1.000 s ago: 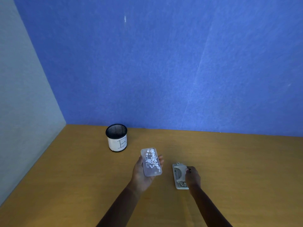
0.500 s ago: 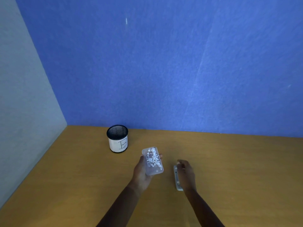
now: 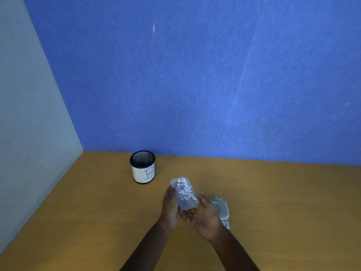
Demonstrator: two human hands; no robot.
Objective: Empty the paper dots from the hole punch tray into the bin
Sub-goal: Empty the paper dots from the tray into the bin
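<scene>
A clear plastic tray (image 3: 186,200) with several white paper dots (image 3: 185,189) in it is held level above the wooden desk. My left hand (image 3: 170,207) grips its left edge. My right hand (image 3: 203,216), palm up, supports the tray's near right end from below. The grey hole punch (image 3: 221,211) lies on the desk just right of my right hand, partly hidden behind it. The bin (image 3: 143,166), a black mesh cup with a white label marked "B", stands to the far left of the tray, apart from it.
The wooden desk (image 3: 273,202) runs to a blue wall at the back and a grey wall on the left. The bin stands close to the back wall.
My right hand has left the hole punch and moved left under the tray. The tray has stayed in my left hand at about the same spot.
</scene>
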